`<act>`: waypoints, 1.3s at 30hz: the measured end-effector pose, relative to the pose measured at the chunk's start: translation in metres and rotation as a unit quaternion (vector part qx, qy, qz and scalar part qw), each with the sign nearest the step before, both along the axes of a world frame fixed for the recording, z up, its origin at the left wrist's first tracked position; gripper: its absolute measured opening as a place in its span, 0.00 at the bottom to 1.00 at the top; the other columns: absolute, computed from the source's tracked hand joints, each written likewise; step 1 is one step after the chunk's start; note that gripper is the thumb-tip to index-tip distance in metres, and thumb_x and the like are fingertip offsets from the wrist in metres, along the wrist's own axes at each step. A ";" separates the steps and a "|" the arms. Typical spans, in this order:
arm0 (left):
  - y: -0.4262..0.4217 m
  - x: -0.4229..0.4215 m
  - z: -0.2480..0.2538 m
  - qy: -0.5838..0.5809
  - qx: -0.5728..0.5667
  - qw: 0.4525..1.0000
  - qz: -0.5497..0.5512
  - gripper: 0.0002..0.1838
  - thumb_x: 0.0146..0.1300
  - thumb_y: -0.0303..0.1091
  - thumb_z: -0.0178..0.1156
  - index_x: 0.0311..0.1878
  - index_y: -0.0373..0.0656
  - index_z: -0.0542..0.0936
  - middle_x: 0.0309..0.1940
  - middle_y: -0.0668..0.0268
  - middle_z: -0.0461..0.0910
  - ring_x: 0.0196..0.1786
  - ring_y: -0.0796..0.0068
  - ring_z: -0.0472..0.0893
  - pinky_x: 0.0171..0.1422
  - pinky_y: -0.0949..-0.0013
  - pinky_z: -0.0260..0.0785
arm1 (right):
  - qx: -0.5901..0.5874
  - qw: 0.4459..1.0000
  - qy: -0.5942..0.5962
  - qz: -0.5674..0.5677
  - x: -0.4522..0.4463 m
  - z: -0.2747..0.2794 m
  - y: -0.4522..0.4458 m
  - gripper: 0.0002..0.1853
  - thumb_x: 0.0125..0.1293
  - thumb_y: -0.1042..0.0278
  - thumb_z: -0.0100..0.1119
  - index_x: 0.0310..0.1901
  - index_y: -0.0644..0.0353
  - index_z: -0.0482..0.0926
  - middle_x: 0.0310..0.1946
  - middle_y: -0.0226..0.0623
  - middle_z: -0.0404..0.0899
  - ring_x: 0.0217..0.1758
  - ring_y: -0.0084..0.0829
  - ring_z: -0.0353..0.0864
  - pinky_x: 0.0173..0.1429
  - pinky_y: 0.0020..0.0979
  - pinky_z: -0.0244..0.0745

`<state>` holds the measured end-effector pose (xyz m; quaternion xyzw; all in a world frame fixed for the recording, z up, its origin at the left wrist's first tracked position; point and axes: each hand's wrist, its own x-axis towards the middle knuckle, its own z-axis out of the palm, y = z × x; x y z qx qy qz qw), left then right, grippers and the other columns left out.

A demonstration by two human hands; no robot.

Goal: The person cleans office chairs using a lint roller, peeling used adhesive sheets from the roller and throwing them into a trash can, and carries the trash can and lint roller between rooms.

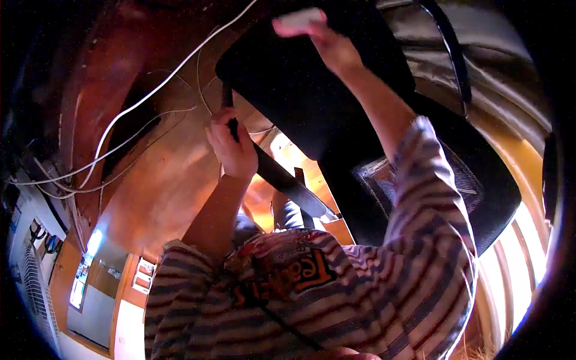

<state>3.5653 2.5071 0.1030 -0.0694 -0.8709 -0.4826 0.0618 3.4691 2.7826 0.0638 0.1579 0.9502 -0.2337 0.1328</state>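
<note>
My left hand (233,144) is wrapped round a black bar or strap (273,170) that runs down from a large black padded object (270,66). Farther up, my right hand (318,30) holds a pale, whitish thing (300,21) against or just over the black surface; motion blurs it, so I cannot tell whether it touches. A second black panel (492,174) with a mesh patch (378,180) lies beside my right forearm.
White cables (162,81) hang across the left side. Draped shiny fabric (504,78) fills the upper right. At the lower left are a white wire rack (37,288) and a doorway-like opening (96,306). A wooden surface (156,186) lies behind my left arm.
</note>
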 end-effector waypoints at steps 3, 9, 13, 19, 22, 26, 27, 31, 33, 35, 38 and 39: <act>0.001 -0.004 0.014 -0.010 -0.027 0.999 -0.018 0.16 0.54 0.22 0.51 0.48 0.39 0.69 0.46 0.55 0.73 0.47 0.53 0.70 0.53 0.56 0.59 | 0.009 0.999 0.025 -0.045 -0.016 -0.042 -0.018 0.14 0.67 0.52 0.45 0.52 0.36 0.71 0.43 0.46 0.79 0.45 0.53 0.77 0.46 0.48 0.75; 0.003 -0.005 0.014 0.030 -0.045 0.998 -0.009 0.17 0.53 0.22 0.53 0.49 0.39 0.69 0.46 0.55 0.73 0.46 0.53 0.71 0.52 0.55 0.60 | 0.016 0.946 -0.324 -0.026 0.213 0.027 -0.006 0.19 0.65 0.55 0.48 0.57 0.26 0.68 0.38 0.43 0.81 0.41 0.47 0.81 0.44 0.47 0.76; 0.005 -0.007 0.019 0.037 -0.040 0.999 0.003 0.17 0.54 0.23 0.53 0.49 0.38 0.69 0.46 0.54 0.73 0.47 0.52 0.70 0.53 0.54 0.60 | 0.052 0.952 -0.293 0.080 0.195 0.062 0.001 0.17 0.64 0.54 0.50 0.55 0.30 0.72 0.40 0.39 0.81 0.41 0.43 0.81 0.44 0.44 0.77; 0.001 -0.003 0.013 0.043 -0.058 0.997 0.002 0.16 0.56 0.25 0.53 0.50 0.39 0.67 0.46 0.53 0.71 0.48 0.53 0.69 0.54 0.55 0.56 | 0.017 0.995 0.078 0.057 0.010 -0.014 -0.078 0.14 0.66 0.50 0.46 0.52 0.33 0.69 0.30 0.43 0.81 0.33 0.50 0.81 0.34 0.49 0.76; 0.003 -0.003 0.004 0.053 -0.010 0.998 0.030 0.16 0.56 0.25 0.53 0.49 0.38 0.67 0.47 0.53 0.71 0.48 0.52 0.69 0.54 0.54 0.57 | -0.001 1.000 0.003 0.003 0.054 -0.018 -0.098 0.16 0.66 0.51 0.47 0.55 0.31 0.67 0.31 0.44 0.81 0.33 0.50 0.81 0.34 0.49 0.76; 0.005 -0.001 0.012 0.012 -0.031 0.997 0.068 0.15 0.62 0.25 0.52 0.53 0.36 0.67 0.49 0.54 0.67 0.51 0.59 0.68 0.57 0.61 0.60 | 0.058 0.959 -0.273 0.049 0.203 0.033 -0.042 0.22 0.65 0.53 0.48 0.61 0.25 0.65 0.38 0.45 0.81 0.39 0.45 0.82 0.42 0.46 0.77; 0.010 -0.001 0.014 -0.009 -0.011 0.992 0.128 0.11 0.65 0.30 0.52 0.47 0.37 0.68 0.43 0.57 0.67 0.47 0.63 0.69 0.54 0.63 0.61 | 0.068 0.953 -0.281 0.087 0.229 0.047 -0.021 0.21 0.65 0.51 0.47 0.60 0.27 0.66 0.39 0.44 0.81 0.40 0.44 0.82 0.43 0.45 0.77; -0.014 0.033 0.002 -0.162 0.157 0.911 0.346 0.14 0.66 0.39 0.54 0.35 0.38 0.65 0.31 0.63 0.65 0.37 0.70 0.66 0.47 0.65 0.60 | 0.041 0.974 -0.221 0.011 0.205 0.087 -0.023 0.16 0.66 0.52 0.51 0.53 0.41 0.75 0.45 0.43 0.80 0.44 0.42 0.82 0.46 0.39 0.77; -0.050 0.065 -0.014 -0.197 0.034 0.936 0.291 0.20 0.65 0.48 0.52 0.38 0.35 0.72 0.37 0.50 0.71 0.43 0.53 0.70 0.53 0.53 0.59 | -0.163 0.982 -0.062 -0.066 0.144 0.142 -0.066 0.13 0.65 0.60 0.55 0.51 0.45 0.77 0.39 0.42 0.82 0.43 0.38 0.83 0.44 0.32 0.77; -0.080 0.080 -0.004 -0.196 -0.022 0.947 0.252 0.20 0.65 0.47 0.52 0.37 0.35 0.73 0.38 0.50 0.72 0.44 0.51 0.70 0.52 0.52 0.59 | -0.213 0.971 0.087 0.058 0.111 0.157 -0.104 0.16 0.63 0.58 0.57 0.52 0.45 0.77 0.38 0.45 0.81 0.41 0.39 0.83 0.44 0.32 0.77; -0.105 0.095 -0.002 -0.165 -0.115 0.953 0.228 0.19 0.64 0.44 0.54 0.40 0.34 0.73 0.39 0.49 0.73 0.45 0.50 0.70 0.51 0.52 0.61 | -0.089 0.987 -0.054 0.120 0.089 0.192 -0.156 0.15 0.65 0.56 0.51 0.53 0.36 0.75 0.33 0.46 0.81 0.38 0.44 0.82 0.42 0.39 0.77; -0.109 0.092 -0.003 -0.171 -0.082 0.957 0.220 0.19 0.64 0.44 0.54 0.41 0.33 0.72 0.40 0.49 0.73 0.45 0.50 0.70 0.51 0.53 0.61 | -0.073 0.989 -0.027 0.129 0.096 0.195 -0.154 0.16 0.64 0.57 0.53 0.53 0.35 0.75 0.33 0.45 0.81 0.36 0.44 0.82 0.40 0.38 0.78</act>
